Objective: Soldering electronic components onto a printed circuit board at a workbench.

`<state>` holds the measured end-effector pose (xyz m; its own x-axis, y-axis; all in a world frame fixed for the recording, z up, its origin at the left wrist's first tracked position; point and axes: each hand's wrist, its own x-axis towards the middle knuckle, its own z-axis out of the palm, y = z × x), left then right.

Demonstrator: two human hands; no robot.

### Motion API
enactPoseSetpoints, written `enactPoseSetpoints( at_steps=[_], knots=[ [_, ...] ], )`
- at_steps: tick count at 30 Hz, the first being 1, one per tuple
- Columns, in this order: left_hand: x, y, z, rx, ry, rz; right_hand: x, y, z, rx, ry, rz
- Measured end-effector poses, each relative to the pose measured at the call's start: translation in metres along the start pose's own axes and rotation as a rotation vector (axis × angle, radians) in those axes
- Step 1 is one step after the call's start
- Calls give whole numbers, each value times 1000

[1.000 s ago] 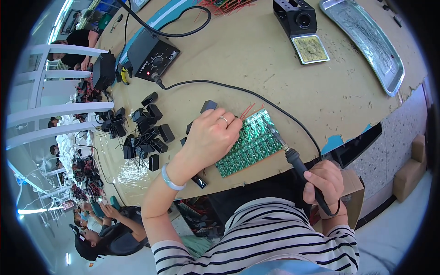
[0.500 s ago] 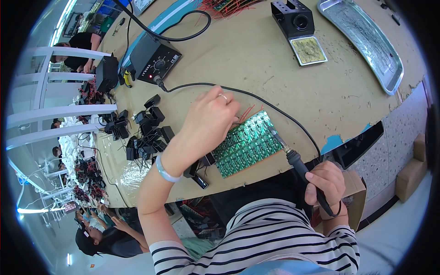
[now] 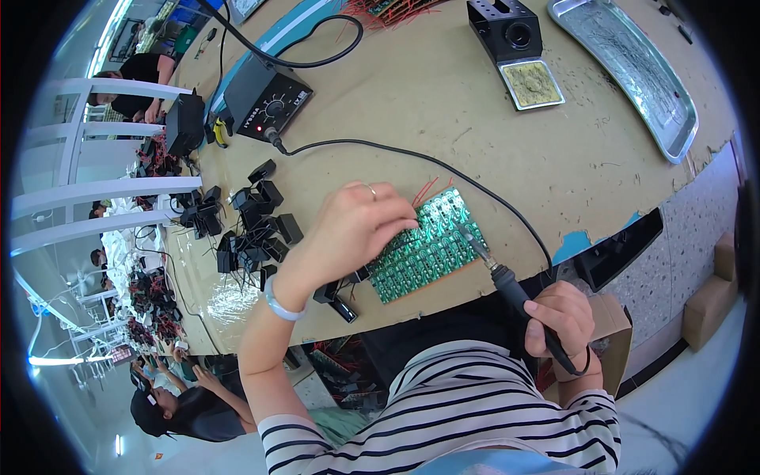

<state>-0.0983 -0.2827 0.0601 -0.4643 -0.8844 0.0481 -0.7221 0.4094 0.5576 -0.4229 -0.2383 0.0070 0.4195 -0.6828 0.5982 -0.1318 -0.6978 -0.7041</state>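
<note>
A green circuit board panel (image 3: 431,257), dotted with rows of solder points, lies near the table's front edge. Red wires (image 3: 426,190) stick out past its far side. My right hand (image 3: 560,318) is wrapped round the black handle of a soldering iron (image 3: 511,286), whose metal tip is over the right part of the panel; whether it touches cannot be told. At the panel's left part, my left hand (image 3: 360,229) is closed in a pinch, fingertips down by the board. What it pinches, if anything, is hidden by the fingers.
The iron's cord runs across the table to a black soldering station (image 3: 269,103). An iron stand (image 3: 507,36) with a yellowish sponge tray (image 3: 532,85) and a metal tray (image 3: 673,119) are at the far right. Several black housings (image 3: 257,206) sit left; co-workers (image 3: 190,404) are beyond.
My left hand has come down and nearer to me, its fingertips now lower at the board. My right hand and the iron have hardly shifted.
</note>
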Motion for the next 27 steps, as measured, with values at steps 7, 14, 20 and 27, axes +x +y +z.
enactPoseSetpoints(
  at_steps=[7, 14, 20, 27],
  knots=[
    [-4, 7, 15, 87, 36, 49, -2, 0, 12, 17, -37, 10],
    [-3, 9, 17, 161, 25, 129, -2, -1, 15, 20, -60, 29],
    [-4, 10, 18, 162, 14, 92, -1, 1, 17, 26, -70, 16],
    [-2, 11, 20, 156, 32, 88, 0, -1, 18, 5, -73, 0]
  ],
)
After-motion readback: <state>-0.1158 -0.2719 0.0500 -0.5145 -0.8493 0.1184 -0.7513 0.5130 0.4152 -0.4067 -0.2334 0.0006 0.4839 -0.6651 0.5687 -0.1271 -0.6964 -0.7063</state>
